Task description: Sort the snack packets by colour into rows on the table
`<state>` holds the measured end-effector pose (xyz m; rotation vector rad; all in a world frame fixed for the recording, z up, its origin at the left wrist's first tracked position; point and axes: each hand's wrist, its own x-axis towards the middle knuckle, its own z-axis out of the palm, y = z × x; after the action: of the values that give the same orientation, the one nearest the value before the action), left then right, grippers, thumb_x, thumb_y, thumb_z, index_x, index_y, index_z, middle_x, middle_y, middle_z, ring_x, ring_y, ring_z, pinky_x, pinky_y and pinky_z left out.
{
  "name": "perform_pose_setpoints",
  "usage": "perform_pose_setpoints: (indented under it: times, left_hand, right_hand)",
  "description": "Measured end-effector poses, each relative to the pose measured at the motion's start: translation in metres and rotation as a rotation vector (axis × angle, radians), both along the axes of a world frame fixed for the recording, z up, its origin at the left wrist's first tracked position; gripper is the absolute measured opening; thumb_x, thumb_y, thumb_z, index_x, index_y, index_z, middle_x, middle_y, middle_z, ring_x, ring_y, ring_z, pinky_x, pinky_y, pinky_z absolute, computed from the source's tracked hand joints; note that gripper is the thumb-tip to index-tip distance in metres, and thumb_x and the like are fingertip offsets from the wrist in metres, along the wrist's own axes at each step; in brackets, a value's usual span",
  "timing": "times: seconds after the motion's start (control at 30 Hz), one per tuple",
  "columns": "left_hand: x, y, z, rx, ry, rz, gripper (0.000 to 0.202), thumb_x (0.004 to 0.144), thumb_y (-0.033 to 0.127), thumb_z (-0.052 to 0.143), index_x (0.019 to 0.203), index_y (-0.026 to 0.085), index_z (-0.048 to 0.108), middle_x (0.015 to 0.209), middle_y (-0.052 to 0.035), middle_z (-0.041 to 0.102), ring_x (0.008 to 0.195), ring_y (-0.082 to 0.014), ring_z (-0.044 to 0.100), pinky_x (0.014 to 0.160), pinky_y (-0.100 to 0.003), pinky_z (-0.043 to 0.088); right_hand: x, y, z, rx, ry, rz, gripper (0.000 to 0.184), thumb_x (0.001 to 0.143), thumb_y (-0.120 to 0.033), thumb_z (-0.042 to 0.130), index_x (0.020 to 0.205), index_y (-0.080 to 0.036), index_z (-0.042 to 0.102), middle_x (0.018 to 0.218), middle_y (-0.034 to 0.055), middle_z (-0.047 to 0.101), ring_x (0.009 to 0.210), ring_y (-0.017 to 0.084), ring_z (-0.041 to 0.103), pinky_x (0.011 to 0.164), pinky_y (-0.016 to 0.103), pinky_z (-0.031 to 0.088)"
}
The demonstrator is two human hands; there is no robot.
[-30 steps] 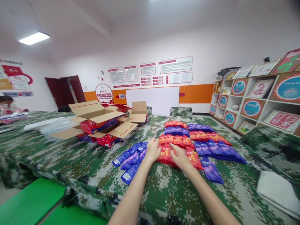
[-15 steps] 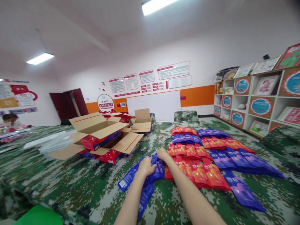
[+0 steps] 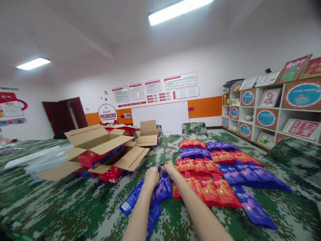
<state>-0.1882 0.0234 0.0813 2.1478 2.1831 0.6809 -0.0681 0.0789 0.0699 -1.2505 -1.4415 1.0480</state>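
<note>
A loose bunch of blue packets (image 3: 160, 192) lies on the camouflage-covered table (image 3: 75, 207) in front of me. My left hand (image 3: 151, 176) is closed on the top of this bunch. My right hand (image 3: 170, 168) grips the far end of the same blue packets, fingers curled. Just to the right, rows of red packets (image 3: 205, 182) and purple packets (image 3: 247, 172) lie overlapped flat on the table.
Open cardboard boxes (image 3: 100, 152) with red sides stand at the left of the table, a smaller open box (image 3: 147, 132) behind them. Clear plastic bags (image 3: 37, 159) lie far left. White shelves (image 3: 271, 117) with framed pictures line the right wall.
Both hands left the red packets and moved left onto the blue ones, gathering them into a bunch. My view tilted up and shifted.
</note>
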Motion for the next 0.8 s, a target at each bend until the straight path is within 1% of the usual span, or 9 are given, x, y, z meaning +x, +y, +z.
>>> perform_pose_setpoints:
  times: [0.1,0.13,0.2,0.3,0.4,0.5,0.6,0.7,0.8]
  left_hand:
    - [-0.005,-0.003,0.009,0.069,-0.092,0.006,0.026,0.082,0.02,0.04,0.08,0.016,0.065,0.084,-0.0087,0.067,0.087,-0.02,0.061,0.08,-0.028,0.043]
    - [-0.004,-0.004,0.01,0.107,-0.186,0.012,0.028,0.083,0.022,0.038,0.082,0.016,0.065,0.083,-0.0075,0.068,0.085,-0.0191,0.062,0.077,-0.027,0.045]
    - [0.004,-0.009,0.008,0.183,-0.545,0.03,0.028,0.083,0.027,0.04,0.087,0.015,0.065,0.08,-0.0051,0.068,0.079,-0.0182,0.063,0.069,-0.026,0.048]
    - [0.03,-0.017,-0.001,0.204,-1.236,0.009,0.03,0.078,0.033,0.05,0.097,0.014,0.062,0.077,-0.0032,0.068,0.064,-0.0165,0.062,0.057,-0.027,0.05]
    - [0.067,-0.027,-0.01,0.167,-1.53,-0.095,0.032,0.073,0.036,0.057,0.098,0.015,0.061,0.084,-0.0031,0.068,0.065,-0.0139,0.063,0.061,-0.027,0.052]
    - [0.111,-0.043,-0.014,0.136,-1.501,-0.285,0.035,0.071,0.036,0.061,0.1,0.016,0.061,0.098,-0.005,0.065,0.084,-0.0158,0.062,0.077,-0.028,0.05]
    - [0.161,-0.062,-0.017,0.065,-1.33,-0.533,0.06,0.068,0.027,0.066,0.123,0.018,0.045,0.114,-0.0072,0.057,0.098,-0.0182,0.058,0.086,-0.03,0.047]
    - [0.211,-0.08,-0.02,0.051,-1.107,-0.62,0.078,0.063,0.018,0.067,0.132,0.02,0.031,0.12,-0.0094,0.047,0.091,-0.0168,0.059,0.081,-0.03,0.05]
    - [0.258,-0.095,-0.021,0.094,-0.897,-0.674,0.066,0.066,0.014,0.062,0.127,0.021,0.038,0.117,-0.0079,0.042,0.091,-0.0154,0.057,0.08,-0.03,0.05]
  right_hand:
    - [0.004,0.001,0.004,0.041,-0.085,-0.096,0.018,0.062,-0.018,0.055,0.078,-0.012,0.061,0.059,-0.0002,0.057,0.06,0.013,0.053,0.056,0.022,0.04]
    - [0.006,0.0,0.005,0.062,-0.11,-0.126,0.021,0.064,-0.02,0.055,0.082,-0.012,0.062,0.062,0.0005,0.059,0.062,0.014,0.053,0.058,0.022,0.04]
    - [0.01,-0.006,0.007,0.104,-0.099,-0.135,0.024,0.067,-0.025,0.055,0.085,-0.012,0.062,0.065,0.0012,0.061,0.064,0.015,0.054,0.059,0.022,0.04]
    - [0.019,-0.024,0.01,0.196,0.026,-0.063,0.024,0.072,-0.03,0.05,0.079,-0.013,0.064,0.065,0.0004,0.062,0.065,0.015,0.055,0.057,0.021,0.04]
    - [0.043,-0.044,0.012,0.315,0.07,-0.076,0.022,0.074,-0.028,0.048,0.077,-0.015,0.064,0.069,-0.0004,0.063,0.068,0.015,0.054,0.059,0.021,0.041]
    - [0.087,-0.061,0.01,0.341,0.08,-0.124,0.024,0.071,-0.024,0.049,0.089,-0.016,0.063,0.079,0.0007,0.065,0.075,0.016,0.056,0.065,0.023,0.044]
    - [0.149,-0.078,0.004,0.305,0.108,-0.218,0.04,0.069,-0.023,0.052,0.108,-0.015,0.058,0.089,0.0035,0.066,0.077,0.017,0.058,0.068,0.025,0.046]
    - [0.214,-0.099,-0.003,0.235,0.074,-0.336,0.048,0.069,-0.027,0.053,0.114,-0.011,0.055,0.081,0.0048,0.066,0.069,0.017,0.058,0.063,0.026,0.047]
    - [0.274,-0.122,-0.005,0.23,-0.01,-0.391,0.049,0.07,-0.031,0.053,0.114,-0.01,0.057,0.077,0.0046,0.067,0.066,0.017,0.059,0.061,0.027,0.048]
